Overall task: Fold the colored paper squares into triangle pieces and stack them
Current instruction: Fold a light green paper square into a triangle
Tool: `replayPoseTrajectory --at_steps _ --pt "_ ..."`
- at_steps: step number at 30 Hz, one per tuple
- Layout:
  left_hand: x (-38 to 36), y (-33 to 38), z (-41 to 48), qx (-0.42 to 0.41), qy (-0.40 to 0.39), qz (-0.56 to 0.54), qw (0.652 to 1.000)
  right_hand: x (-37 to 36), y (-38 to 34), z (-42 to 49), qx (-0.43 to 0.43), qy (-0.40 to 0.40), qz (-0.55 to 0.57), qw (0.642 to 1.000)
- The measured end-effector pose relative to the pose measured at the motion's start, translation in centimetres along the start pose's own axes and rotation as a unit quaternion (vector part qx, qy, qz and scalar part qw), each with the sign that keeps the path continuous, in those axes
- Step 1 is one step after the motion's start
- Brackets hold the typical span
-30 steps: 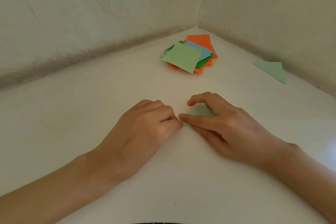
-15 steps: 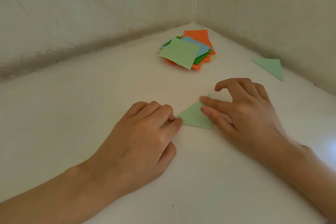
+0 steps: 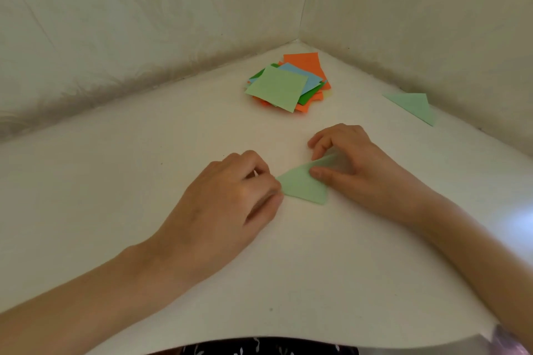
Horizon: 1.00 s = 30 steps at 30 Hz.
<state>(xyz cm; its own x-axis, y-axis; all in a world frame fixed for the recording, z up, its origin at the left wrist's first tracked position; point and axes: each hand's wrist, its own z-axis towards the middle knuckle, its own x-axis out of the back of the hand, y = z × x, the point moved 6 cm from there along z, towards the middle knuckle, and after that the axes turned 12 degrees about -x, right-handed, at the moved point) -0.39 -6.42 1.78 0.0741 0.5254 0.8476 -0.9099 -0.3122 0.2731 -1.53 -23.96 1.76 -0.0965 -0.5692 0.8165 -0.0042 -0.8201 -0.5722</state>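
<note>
The left hand [image 3: 230,196] lies knuckles up on the white tabletop [image 3: 129,181], its fingers curled tight. Its index fingertip and thumb close on the left corner of the light green triangle [image 3: 302,189], though the view does not show whether they pinch that corner or only press it down. The right hand [image 3: 354,170] is half closed over the triangle's far right part. Its thumb lies flat on the top face, its index finger hooks down at the far corner, and the paper is held between the two, with that end looking slightly lifted. The triangle sits in the middle of the tabletop between both hands, its near corner free. In the far corner lies the pile of paper squares [image 3: 285,83], with a light green square on top of blue, dark green and orange ones. A second folded triangle [image 3: 412,105] lies along the right edge beside the wall [image 3: 432,23]. Compared with half a second ago, the right hand's fingers have drawn in: the index finger was raised and arched clear of the paper and now comes down on its far corner. The left hand, the triangle, the pile and the second triangle have kept their places.
</note>
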Motion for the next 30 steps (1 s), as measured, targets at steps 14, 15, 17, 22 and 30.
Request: replayPoseTrajectory --at_steps 14,15,17,22,30 --pt "1.1 -1.3 6.5 -0.069 0.072 0.044 0.994 4.5 -1.2 -3.8 0.196 0.293 -0.17 0.92" --pt "0.3 -1.5 7.7 -0.06 0.064 0.05 0.995 5.0 0.0 -3.9 0.18 0.314 -0.202 0.91" --pt "-1.5 -2.0 9.6 -0.034 0.038 0.075 0.996 6.8 3.2 -3.3 0.092 0.34 -0.242 0.904" --pt "-4.0 -3.6 10.3 -0.005 0.01 0.112 0.994 9.7 10.4 0.1 -0.14 0.277 -0.283 0.908" --pt "-3.3 -4.6 9.4 0.069 0.051 0.073 0.994 9.5 12.7 0.9 -0.184 0.263 -0.247 0.914"
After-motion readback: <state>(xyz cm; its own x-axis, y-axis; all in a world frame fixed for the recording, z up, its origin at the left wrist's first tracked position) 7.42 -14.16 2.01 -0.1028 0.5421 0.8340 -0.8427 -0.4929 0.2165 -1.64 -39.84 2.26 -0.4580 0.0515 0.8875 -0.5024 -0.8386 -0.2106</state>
